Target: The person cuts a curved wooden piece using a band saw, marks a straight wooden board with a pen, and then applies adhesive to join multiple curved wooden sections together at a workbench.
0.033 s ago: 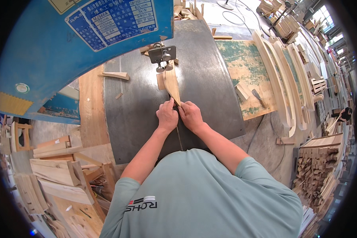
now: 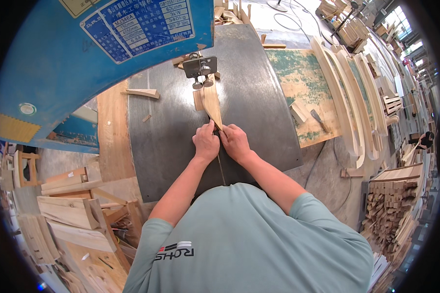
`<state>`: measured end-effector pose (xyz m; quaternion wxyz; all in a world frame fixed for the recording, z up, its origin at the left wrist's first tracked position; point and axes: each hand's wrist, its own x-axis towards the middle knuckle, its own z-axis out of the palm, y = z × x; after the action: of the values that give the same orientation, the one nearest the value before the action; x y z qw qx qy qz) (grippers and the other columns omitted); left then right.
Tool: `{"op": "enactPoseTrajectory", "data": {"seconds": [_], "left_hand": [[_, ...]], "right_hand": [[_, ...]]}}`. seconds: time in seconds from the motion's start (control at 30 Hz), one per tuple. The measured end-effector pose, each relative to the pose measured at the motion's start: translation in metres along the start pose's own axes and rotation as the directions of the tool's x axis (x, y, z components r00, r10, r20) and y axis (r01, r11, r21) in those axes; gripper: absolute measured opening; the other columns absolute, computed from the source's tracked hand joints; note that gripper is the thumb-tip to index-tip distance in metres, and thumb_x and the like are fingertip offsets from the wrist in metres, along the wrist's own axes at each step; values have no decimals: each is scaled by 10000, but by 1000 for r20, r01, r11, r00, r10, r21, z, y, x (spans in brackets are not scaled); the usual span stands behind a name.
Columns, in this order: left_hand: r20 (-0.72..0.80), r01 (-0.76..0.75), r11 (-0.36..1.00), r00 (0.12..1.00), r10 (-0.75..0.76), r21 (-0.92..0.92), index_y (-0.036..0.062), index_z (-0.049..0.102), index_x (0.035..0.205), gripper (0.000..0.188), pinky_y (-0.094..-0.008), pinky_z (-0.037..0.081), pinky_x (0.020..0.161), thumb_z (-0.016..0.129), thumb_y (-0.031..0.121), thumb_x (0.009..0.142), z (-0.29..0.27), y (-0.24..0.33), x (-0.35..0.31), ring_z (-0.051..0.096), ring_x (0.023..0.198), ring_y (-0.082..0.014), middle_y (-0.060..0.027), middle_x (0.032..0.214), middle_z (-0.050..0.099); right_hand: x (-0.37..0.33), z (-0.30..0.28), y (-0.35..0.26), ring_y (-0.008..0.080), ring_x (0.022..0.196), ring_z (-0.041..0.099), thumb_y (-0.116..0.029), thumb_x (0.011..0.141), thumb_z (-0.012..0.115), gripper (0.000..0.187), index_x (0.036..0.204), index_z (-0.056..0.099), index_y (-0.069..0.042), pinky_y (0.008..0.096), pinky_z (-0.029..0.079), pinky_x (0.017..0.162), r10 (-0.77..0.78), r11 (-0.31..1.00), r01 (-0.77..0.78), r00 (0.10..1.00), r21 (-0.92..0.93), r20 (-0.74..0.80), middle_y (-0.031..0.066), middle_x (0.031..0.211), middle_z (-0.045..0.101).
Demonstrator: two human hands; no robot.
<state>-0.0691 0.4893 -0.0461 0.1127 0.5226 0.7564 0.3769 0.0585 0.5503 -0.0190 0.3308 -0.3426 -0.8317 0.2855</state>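
1. Grey ribbed worktop [image 2: 259, 112] of a band saw, seen from above; the blue machine housing [image 2: 58, 63] fills the upper left.
2. Black blade guide [image 2: 200, 68] sits at the far end of the workpiece, with two small round rollers under it.
3. Loose offcut [image 2: 143, 93] lies on the worktop left of the guide, well apart from the hands; a smaller chip [image 2: 146, 117] sits nearer.
4. Right of the worktop: a green-stained board [image 2: 303, 93] with scraps on it, then a row of curved wooden parts [image 2: 349, 107] leaning edge to edge.
5. Lower left: stacked wooden blocks [image 2: 68, 215]. Lower right: a dense stack of cut pieces [image 2: 393, 210].
6. Nothing blocks the view of the hands; the person's own torso hides the near edge of the worktop.
7. Wooden piece [image 2: 211, 102]: pale, narrow, tapering to a point toward the person, lying flat on the worktop between guide and hands.
8. Left hand [image 2: 206, 143] and right hand [image 2: 235, 142] side by side, touching, fingers curled down and pinching the pointed near end of the piece.
9. A thin dark line runs from the hands toward the body, possibly a slot in the worktop; too fine to tell.
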Motion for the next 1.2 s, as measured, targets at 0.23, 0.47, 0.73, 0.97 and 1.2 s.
{"op": "enactPoseTrajectory", "data": {"seconds": [0.23, 0.47, 0.73, 0.97, 1.2], "left_hand": [[5, 0, 1000, 1000, -1, 25, 5, 643, 1276, 487, -482, 519, 873, 520, 32, 805, -6, -8, 7, 642, 1000, -358, -99, 1077, 707], [175, 42, 992, 984, -21, -120, 69, 673, 1265, 413, -488, 518, 897, 565, 89, 867, -31, 11, 21, 657, 1016, -364, -115, 1022, 721], [41, 190, 952, 982, -185, -242, -32, 717, 1202, 294, -375, 533, 944, 602, 95, 962, -57, -67, 9, 713, 1008, -276, -163, 1071, 753], [60, 233, 951, 972, -225, -202, -4, 721, 1211, 354, -341, 515, 950, 627, 221, 955, -88, -90, 70, 712, 1042, -269, -183, 1131, 752], [188, 323, 867, 944, -270, -378, -7, 737, 1188, 316, -301, 525, 877, 645, 208, 975, -72, -80, 131, 711, 968, -169, -125, 1042, 770]], "right_hand": [[5, 11, -4, 377, 772, 614, -85, 906, 644, 43, 890, 648, -46, 497, 510, 720, 22, 1000, -22, 1000, -13, -9, 161, 768, 603], [3, 18, 14, 399, 833, 640, -131, 907, 666, 101, 922, 689, -33, 494, 529, 745, 76, 994, -75, 997, -81, 16, 199, 842, 648], [-16, -20, 34, 399, 990, 660, -152, 945, 666, 235, 1107, 690, 18, 464, 536, 890, 133, 989, -135, 991, 55, 28, 210, 1015, 696], [4, -38, 18, 347, 900, 647, -266, 887, 765, 369, 1114, 654, 2, 441, 535, 811, 102, 993, -113, 960, 29, 261, 153, 931, 667], [10, -3, -1, 343, 834, 651, -192, 898, 741, 304, 1135, 673, -13, 450, 538, 760, 86, 994, -76, 987, -78, 136, 146, 841, 664]]}}
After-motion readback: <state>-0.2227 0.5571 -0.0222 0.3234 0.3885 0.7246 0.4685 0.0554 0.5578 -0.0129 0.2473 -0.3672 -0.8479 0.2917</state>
